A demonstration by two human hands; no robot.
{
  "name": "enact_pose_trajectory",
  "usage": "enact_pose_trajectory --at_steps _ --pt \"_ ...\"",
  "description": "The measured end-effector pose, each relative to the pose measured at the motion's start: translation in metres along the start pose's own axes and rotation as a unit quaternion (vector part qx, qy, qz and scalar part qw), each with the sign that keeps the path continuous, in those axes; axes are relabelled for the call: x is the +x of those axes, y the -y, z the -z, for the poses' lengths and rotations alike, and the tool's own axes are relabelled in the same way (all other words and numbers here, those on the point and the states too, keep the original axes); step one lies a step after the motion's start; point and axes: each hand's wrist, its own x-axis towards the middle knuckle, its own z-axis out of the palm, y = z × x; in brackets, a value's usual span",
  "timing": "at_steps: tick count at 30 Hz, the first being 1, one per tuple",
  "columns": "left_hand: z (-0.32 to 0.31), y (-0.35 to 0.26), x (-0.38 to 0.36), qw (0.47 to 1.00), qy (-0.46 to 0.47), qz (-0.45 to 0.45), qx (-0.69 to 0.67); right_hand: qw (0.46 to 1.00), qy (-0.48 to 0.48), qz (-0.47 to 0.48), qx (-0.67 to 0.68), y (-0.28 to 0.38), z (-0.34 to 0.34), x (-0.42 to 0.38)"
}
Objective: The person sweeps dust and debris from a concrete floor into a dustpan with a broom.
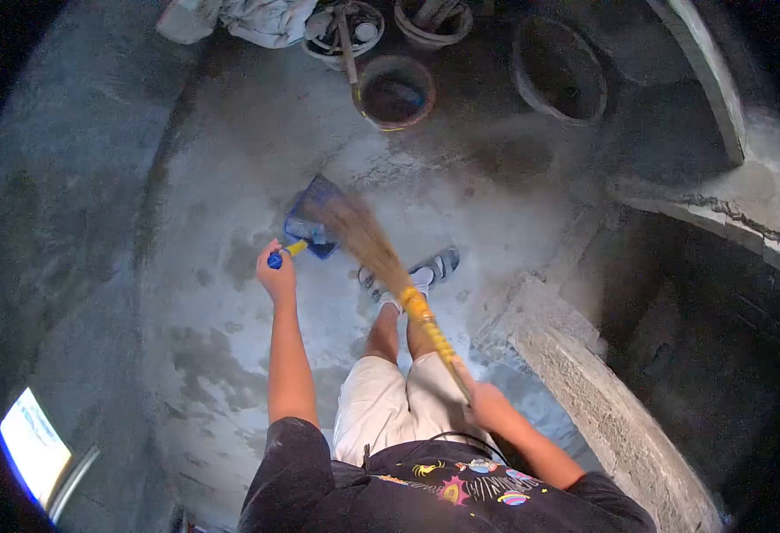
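Note:
My left hand (276, 273) is closed around the blue and yellow handle of a dustpan (308, 226), whose blue pan rests at floor level in front of my feet. In my right hand (489, 407) is the handle of a broom (416, 306) with yellow binding. The broom slants up and to the left, and its brown bristles, smeared by motion, reach over the right part of the pan. What lies inside the pan is hard to make out. My sandalled feet (436, 265) stand just right of the dustpan, partly behind the broom.
A bucket (396, 124) stands ahead on the concrete floor (230, 178), with two filled buckets behind it. An oval tub (557, 71) sits at the upper right. A low concrete ledge (603, 400) runs along my right. A pale cloth bundle (270, 19) lies at the top.

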Motion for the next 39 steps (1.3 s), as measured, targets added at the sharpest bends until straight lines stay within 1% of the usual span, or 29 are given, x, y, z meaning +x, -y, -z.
enact_pose_trajectory --at_steps 1,3,5,6,7,9,11,12,13,14,16,18,19,20,21,22,23,25,26,27,28,29,30,31,32,34,36,38,39 --pt "0.006 -0.001 0.001 1.0 0.005 -0.001 -0.008 0.999 -0.04 0.005 0.009 -0.009 0.0 -0.011" --pt "0.021 0.006 -0.002 1.0 0.01 0.002 -0.022 0.995 -0.065 -0.06 0.038 0.008 0.037 -0.041" --pt "0.035 0.014 -0.007 0.999 0.016 0.005 -0.037 0.984 -0.127 -0.098 0.077 -0.013 0.05 -0.045" --pt "0.041 0.018 -0.01 0.998 0.014 0.004 -0.064 0.976 -0.163 -0.126 0.074 -0.022 0.058 -0.042" --pt "0.044 0.021 -0.012 0.996 0.012 0.004 -0.091 0.966 -0.198 -0.153 0.071 -0.034 0.067 -0.037" --pt "0.048 0.017 -0.013 0.998 0.018 -0.003 -0.068 0.94 -0.31 -0.114 0.088 -0.078 0.079 -0.003" --pt "0.046 0.013 -0.016 0.999 0.024 -0.01 -0.044 0.926 -0.341 -0.125 0.104 -0.113 0.106 0.042" --pt "0.042 0.012 -0.018 0.999 0.022 -0.033 -0.032 0.926 -0.341 -0.125 0.104 -0.11 0.118 0.063" --pt "0.039 0.012 -0.02 0.998 0.019 -0.056 -0.02 0.921 -0.31 -0.178 0.157 -0.103 0.129 0.082" --pt "0.035 0.016 -0.022 0.998 0.021 -0.057 -0.02 0.909 -0.277 -0.231 0.21 -0.101 0.131 0.096" --pt "0.026 0.024 -0.027 0.998 0.034 -0.046 0.007 0.939 -0.234 -0.21 0.139 -0.131 0.079 0.134" --pt "0.009 0.014 -0.024 0.999 0.029 -0.042 -0.001 0.98 -0.155 -0.127 0.012 -0.107 0.034 0.135" --pt "0.001 0.009 -0.022 0.999 0.021 -0.037 -0.01 0.988 -0.114 -0.104 -0.004 -0.087 0.018 0.128" --pt "-0.002 0.004 -0.019 0.999 0.023 -0.038 -0.01 0.99 -0.094 -0.101 -0.01 -0.062 0.004 0.111" --pt "-0.004 0.0 -0.016 0.999 0.028 -0.034 -0.012 0.995 -0.055 -0.085 0.015 -0.014 0.019 0.079" --pt "-0.003 -0.003 -0.014 0.999 0.033 -0.029 -0.014 0.998 -0.059 0.0 -0.01 -0.016 -0.001 0.073" --pt "0.001 -0.003 -0.013 0.999 0.034 -0.03 -0.015 1.0 0.0 0.002 -0.03 0.002 0.004 0.06" --pt "0.018 0.001 -0.009 0.998 0.027 -0.054 -0.008 0.999 0.045 0.002 -0.028 0.022 0.007 0.033" --pt "0.026 0.004 -0.006 0.998 0.026 -0.058 -0.012 0.999 0.04 0.002 -0.028 0.03 0.01 0.018" --pt "0.037 0.007 -0.003 0.998 0.033 -0.039 -0.033 0.999 0.03 -0.007 -0.013 0.034 0.014 -0.001" --pt "0.048 0.011 0.0 0.998 0.039 -0.021 -0.053 1.0 0.021 -0.015 0.002 0.04 0.019 -0.019" --pt "0.061 0.009 0.007 0.997 0.039 -0.025 -0.057 0.999 -0.014 -0.035 0.013 0.048 0.026 -0.036" --pt "0.075 0.007 0.015 0.997 0.052 -0.005 -0.062 0.997 -0.049 -0.054 0.023 0.053 0.031 -0.049" --pt "0.09 0.007 0.023 0.995 0.065 0.014 -0.068 0.992 -0.098 -0.053 0.054 0.051 0.033 -0.06" --pt "0.105 0.014 0.028 0.995 0.065 0.01 -0.072 0.984 -0.147 -0.053 0.085 0.05 0.036 -0.068" --pt "0.134 0.04 0.034 0.994 0.055 0.002 -0.097 0.969 -0.181 -0.146 0.081 0.059 0.044 -0.065" --pt "0.166 0.058 0.042 0.995 0.045 -0.002 -0.092 0.939 -0.32 -0.094 0.086 0.017 0.027 -0.02" --pt "0.18 0.07 0.066 0.995 0.026 0.003 -0.093 0.905 -0.363 -0.168 0.145 0.001 0.03 0.038" --pt "0.187 0.08 0.077 0.995 0.033 -0.001 -0.099 0.898 -0.369 -0.163 0.176 0.012 0.033 0.06"
